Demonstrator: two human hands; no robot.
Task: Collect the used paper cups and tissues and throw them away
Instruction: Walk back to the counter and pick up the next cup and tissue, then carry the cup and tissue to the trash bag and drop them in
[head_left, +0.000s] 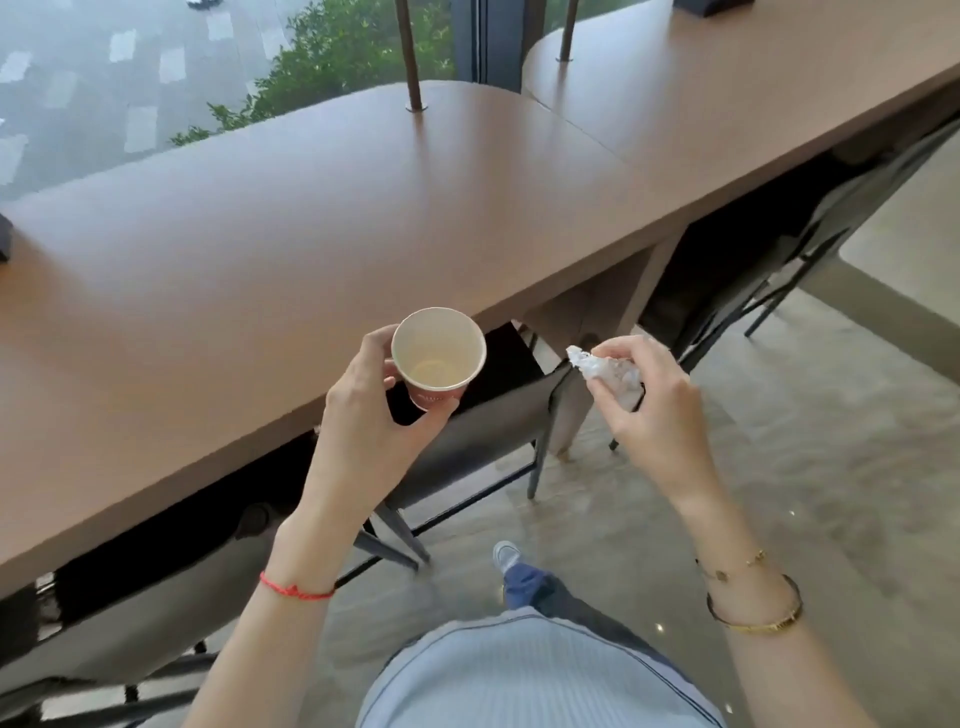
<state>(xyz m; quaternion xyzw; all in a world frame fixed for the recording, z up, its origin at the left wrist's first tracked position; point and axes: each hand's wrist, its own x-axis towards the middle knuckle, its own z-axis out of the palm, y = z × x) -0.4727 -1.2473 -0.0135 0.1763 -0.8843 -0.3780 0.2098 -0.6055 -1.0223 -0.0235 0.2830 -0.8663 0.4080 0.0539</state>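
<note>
My left hand grips a small red paper cup upright by its lower wall, just off the front edge of the table. The cup's pale inside shows a little residue at the bottom. My right hand holds a crumpled white tissue between thumb and fingers, to the right of the cup and apart from it, above the floor.
A long brown table runs along a window, with thin posts rising from it. Dark chairs are tucked under its front edge. Grey floor lies to the right, and my foot shows below.
</note>
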